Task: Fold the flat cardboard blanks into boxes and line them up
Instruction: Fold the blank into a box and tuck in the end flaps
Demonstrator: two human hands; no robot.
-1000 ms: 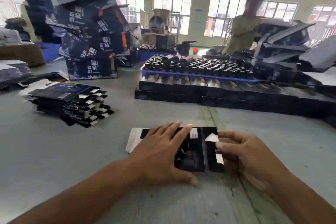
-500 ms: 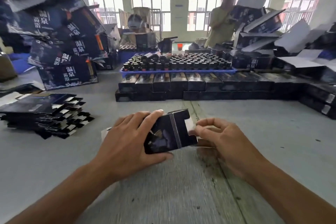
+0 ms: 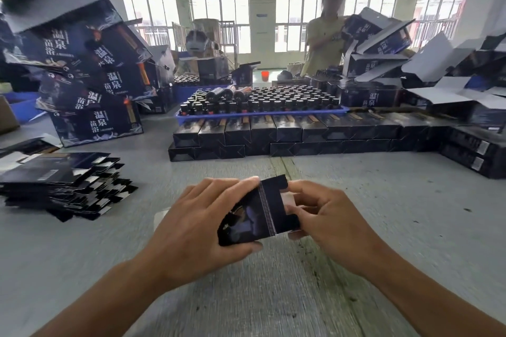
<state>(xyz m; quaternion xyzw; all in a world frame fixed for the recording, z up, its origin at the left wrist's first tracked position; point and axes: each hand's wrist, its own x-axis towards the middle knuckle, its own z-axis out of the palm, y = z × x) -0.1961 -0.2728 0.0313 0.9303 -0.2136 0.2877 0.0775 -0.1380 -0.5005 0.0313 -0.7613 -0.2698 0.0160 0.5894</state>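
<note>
Cardboard blank [image 3: 254, 213]: dark, printed, partly raised off the desk [image 3: 383, 200], near centre. Left hand [image 3: 191, 221]: fingers over the top edge, thumb under, clamped on the blank's left part. Right hand [image 3: 325, 216]: fingers curled, pinching the end flaps on the right. Stack of flat blanks [image 3: 63, 183]: left, on the desk. Row of folded boxes [image 3: 287, 134]: far, two tiers. Blue tray of bottles [image 3: 262, 107]: atop the row.

Dark printed cardboard blank [image 3: 257, 213] (half-folded) held tilted above the table.
</note>
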